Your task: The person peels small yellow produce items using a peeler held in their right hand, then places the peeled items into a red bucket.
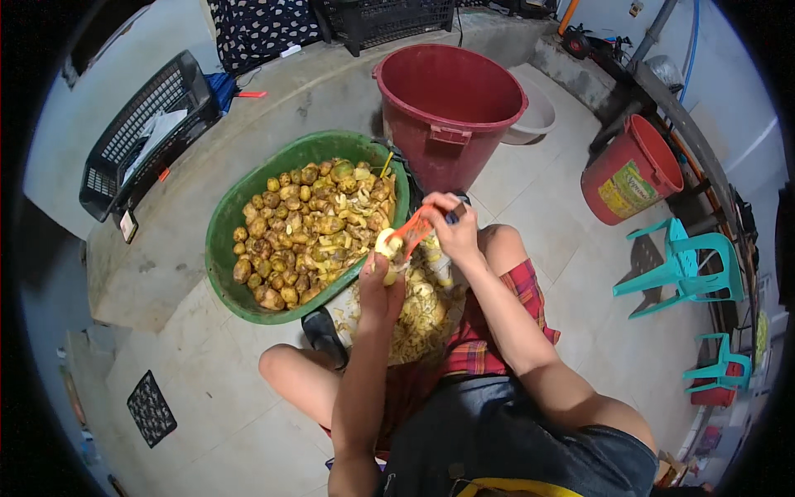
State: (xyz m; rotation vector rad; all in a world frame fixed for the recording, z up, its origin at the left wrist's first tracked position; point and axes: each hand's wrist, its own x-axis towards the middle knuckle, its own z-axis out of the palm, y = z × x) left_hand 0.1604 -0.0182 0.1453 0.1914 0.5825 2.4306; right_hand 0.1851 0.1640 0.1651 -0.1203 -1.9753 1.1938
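Observation:
In my left hand (381,288) is a pale, partly peeled fruit (387,242), with my fingers closed round its lower side. My right hand (454,232) grips an orange peeler (416,219), whose head is at the fruit's right side. Just left of both hands, a green oval tub (219,273) holds many small brownish-yellow fruits (286,240), with pale peelings and pieces toward its right side. Below my hands, between my legs, lies a heap of yellowish peelings (421,311).
A large dark red bin (439,157) stands beyond my hands, with a pale basin (534,112) behind it. To the right are a red bucket (613,195) and green plastic chairs (696,265). A black crate (141,124) and a phone (128,225) rest on the ledge at left.

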